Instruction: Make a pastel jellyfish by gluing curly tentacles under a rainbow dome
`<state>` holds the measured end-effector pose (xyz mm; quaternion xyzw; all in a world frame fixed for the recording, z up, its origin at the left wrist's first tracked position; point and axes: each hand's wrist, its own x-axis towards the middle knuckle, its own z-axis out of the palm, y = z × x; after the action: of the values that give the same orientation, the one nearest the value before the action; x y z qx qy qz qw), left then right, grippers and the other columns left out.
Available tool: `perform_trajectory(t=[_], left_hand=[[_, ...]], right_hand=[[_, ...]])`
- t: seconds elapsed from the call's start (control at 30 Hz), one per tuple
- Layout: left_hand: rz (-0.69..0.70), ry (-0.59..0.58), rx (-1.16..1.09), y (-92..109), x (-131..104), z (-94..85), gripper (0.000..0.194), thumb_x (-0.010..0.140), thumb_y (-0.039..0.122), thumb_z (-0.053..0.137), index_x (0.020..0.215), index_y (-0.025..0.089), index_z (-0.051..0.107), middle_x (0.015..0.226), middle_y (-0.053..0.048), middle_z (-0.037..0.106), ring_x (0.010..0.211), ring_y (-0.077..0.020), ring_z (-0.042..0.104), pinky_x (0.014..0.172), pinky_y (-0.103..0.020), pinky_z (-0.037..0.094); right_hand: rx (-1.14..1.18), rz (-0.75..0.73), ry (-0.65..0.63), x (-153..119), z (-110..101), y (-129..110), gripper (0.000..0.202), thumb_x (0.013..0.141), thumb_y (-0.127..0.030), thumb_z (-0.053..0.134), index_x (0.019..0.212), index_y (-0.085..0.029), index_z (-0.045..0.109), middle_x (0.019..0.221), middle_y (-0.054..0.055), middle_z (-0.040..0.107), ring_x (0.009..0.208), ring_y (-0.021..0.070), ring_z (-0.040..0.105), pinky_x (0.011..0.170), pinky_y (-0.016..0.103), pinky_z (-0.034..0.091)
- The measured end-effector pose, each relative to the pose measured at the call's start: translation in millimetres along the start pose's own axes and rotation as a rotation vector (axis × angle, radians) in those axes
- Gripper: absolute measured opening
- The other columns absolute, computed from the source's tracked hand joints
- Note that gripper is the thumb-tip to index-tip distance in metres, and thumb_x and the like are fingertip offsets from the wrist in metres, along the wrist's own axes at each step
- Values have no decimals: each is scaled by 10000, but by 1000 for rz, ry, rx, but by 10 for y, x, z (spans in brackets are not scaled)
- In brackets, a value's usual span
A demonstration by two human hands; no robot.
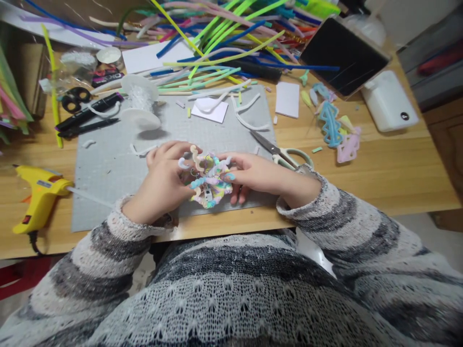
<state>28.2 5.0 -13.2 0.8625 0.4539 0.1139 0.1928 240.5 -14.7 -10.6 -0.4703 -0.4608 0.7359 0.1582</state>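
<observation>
We see the fingers of the left hand [164,176] and the right hand [255,172] curled partly closed, gripping from both sides a pastel, multicoloured craft piece of fuzzy stems [212,182] near the front edge of a grey rectangular cutting mat [104,168]. Metal scissors with pale green handles [267,144] lie partly hidden by the right wrist. Farther out we find a white plastic spool [139,120], a yellow glue gun [41,195] and heaped, brightly coloured fuzzy stems [224,41].

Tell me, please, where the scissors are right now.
In the head view, the scissors lie right of centre, just beyond the wrist of the right hand, across the right edge of the grey cutting mat.
</observation>
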Motion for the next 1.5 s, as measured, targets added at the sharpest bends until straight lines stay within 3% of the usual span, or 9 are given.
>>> perform_trajectory(t=[1.07, 1.33, 1.5], left_hand=[[22, 14, 12, -30, -49, 6, 33, 774, 273, 704, 804, 265, 716, 1251, -46, 616, 1246, -315, 439, 1034, -531, 281], [6, -3, -31, -21, -88, -10, 67, 821, 261, 666, 848, 289, 721, 1260, -47, 606, 1252, -317, 426, 1041, -556, 275], [8, 23, -79, -21, -85, 7, 64, 814, 254, 668, 837, 284, 720, 1224, -39, 624, 1218, -310, 448, 1021, -542, 296]], right_hand=[[60, 44, 7, 43, 30, 75, 542, 888, -191, 530, 1412, -230, 397, 671, -32, 612, 482, 82, 612, 411, 148, 489], [107, 113, 7, 28, 41, 69, 558, 871, -186, 537, 1404, -294, 413, 875, 9, 667, 518, 57, 589, 442, 158, 475], [134, 92, 8, 30, 39, 124, 584, 847, -169, 547, 1402, -303, 424, 977, 36, 705, 609, 93, 627, 506, 203, 520]])
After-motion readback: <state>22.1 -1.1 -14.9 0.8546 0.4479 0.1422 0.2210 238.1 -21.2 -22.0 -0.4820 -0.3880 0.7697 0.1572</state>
